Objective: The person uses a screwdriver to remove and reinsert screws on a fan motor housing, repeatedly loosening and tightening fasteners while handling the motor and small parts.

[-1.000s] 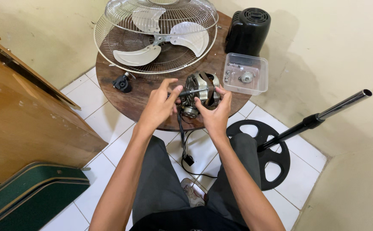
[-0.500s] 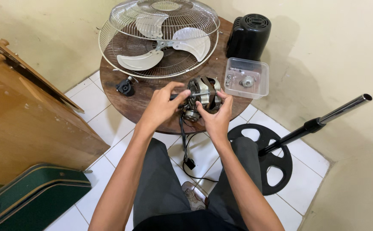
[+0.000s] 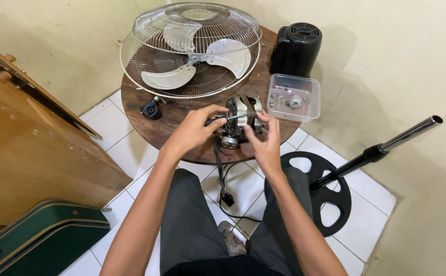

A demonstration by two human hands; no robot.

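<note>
A bare metal fan motor [image 3: 241, 120] with a projecting shaft rests near the front edge of a round wooden table [image 3: 151, 130]. My left hand [image 3: 192, 130] pinches the shaft end of the motor from the left. My right hand [image 3: 264, 140] grips the motor body from the right and below. A black power cord [image 3: 222, 176] hangs from the motor down between my knees to the tiled floor.
A wire fan guard with a grey blade [image 3: 192, 48] lies at the table's back. A black motor cover [image 3: 297, 48], a clear plastic box of small parts [image 3: 294, 97] and a small black knob [image 3: 151, 108] also sit there. A fan stand with round base [image 3: 335, 179] lies right; a wooden cabinet [image 3: 24, 148] stands left.
The view has shifted slightly and both hands have stayed on the motor, turning it a little so its shaft now points left toward my left fingers.
</note>
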